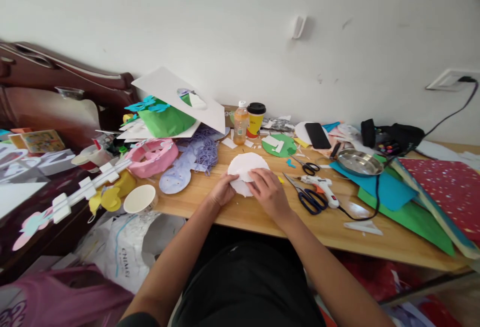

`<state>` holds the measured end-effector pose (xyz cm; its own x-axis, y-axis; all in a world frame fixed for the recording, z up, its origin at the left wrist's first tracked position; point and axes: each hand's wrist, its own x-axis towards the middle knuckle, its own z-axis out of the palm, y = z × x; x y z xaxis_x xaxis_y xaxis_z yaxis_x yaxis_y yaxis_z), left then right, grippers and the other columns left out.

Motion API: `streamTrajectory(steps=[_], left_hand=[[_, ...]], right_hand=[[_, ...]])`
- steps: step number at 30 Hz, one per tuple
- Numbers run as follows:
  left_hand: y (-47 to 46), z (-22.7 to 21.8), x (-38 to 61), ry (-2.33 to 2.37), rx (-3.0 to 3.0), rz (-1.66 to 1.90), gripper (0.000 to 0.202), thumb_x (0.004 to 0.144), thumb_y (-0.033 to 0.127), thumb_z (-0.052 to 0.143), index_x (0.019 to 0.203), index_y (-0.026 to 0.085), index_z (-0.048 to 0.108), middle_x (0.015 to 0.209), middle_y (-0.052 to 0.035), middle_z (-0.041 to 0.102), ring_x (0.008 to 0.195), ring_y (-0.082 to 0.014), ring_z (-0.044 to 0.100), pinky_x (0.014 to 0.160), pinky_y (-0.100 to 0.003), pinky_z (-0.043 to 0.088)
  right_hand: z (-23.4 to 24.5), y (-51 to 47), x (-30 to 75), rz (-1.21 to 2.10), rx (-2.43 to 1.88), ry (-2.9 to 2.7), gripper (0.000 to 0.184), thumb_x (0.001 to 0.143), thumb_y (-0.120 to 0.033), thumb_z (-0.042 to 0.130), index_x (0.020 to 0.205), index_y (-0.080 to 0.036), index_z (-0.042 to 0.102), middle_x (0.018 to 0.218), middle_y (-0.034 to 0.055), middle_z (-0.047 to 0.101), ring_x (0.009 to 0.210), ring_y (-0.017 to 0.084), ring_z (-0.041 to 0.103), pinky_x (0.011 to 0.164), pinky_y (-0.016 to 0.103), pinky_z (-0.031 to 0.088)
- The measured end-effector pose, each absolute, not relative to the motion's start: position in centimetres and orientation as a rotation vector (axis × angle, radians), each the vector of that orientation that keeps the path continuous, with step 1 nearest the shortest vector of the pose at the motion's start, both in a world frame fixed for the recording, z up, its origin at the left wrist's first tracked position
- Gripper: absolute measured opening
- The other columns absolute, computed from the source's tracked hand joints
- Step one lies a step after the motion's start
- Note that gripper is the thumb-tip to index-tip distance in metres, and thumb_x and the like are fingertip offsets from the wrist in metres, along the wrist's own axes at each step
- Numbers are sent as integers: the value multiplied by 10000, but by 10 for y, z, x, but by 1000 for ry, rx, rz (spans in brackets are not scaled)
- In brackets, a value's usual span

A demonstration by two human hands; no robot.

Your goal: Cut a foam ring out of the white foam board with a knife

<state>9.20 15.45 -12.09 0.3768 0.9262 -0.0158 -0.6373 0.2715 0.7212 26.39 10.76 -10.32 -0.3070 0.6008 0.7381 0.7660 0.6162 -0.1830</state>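
A round white disc [248, 161], apparently of foam or card, is held over the front part of the wooden table [210, 212]. My left hand [224, 189] grips its left edge, thumb on top. The fingers of my right hand [268, 189] press on a white piece lying across the disc's lower half; whether that piece is separate I cannot tell. Right of my hands lie large dark-handled scissors [310, 200] and a white glue gun [323, 187] with its cord. Smaller black scissors [309, 167] rest farther back.
A drink bottle [241, 124] and a yellow cup [256, 121] stand near the wall. Pink craft pieces [153, 157], purple yarn [206, 149] and a paper bowl [140, 199] are on the left. A metal dish [360, 162], a phone [317, 135] and coloured sheets [405, 217] lie right.
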Motion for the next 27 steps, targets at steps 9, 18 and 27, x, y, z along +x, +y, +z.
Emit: streamTrajectory(steps=[9, 18, 27], left_hand=[[155, -123, 96, 504, 666, 1089, 545, 724, 196, 789, 1241, 94, 652, 1090, -143, 767, 926, -276, 728, 848, -381, 566], [154, -130, 96, 552, 709, 1069, 533, 718, 252, 845, 1204, 117, 674, 1046, -132, 773, 928, -284, 730, 881, -417, 561], [154, -132, 97, 548, 698, 1042, 501, 727, 215, 828, 1196, 120, 678, 1072, -130, 768, 888, -245, 727, 849, -369, 553]], right_hand=[[-109, 105, 276, -287, -1039, -2063, 313, 983, -175, 574, 1280, -204, 666, 1250, 121, 692, 1216, 280, 610, 1068, 466, 504], [-118, 104, 279, -338, -995, -2184, 460, 1000, -99, 511, 1425, -262, 584, 1396, 81, 646, 1302, 263, 582, 1071, 473, 485], [-122, 103, 285, -302, -989, -2187, 466, 1009, -92, 493, 1429, -271, 582, 1385, 64, 657, 1285, 251, 606, 1060, 460, 491]])
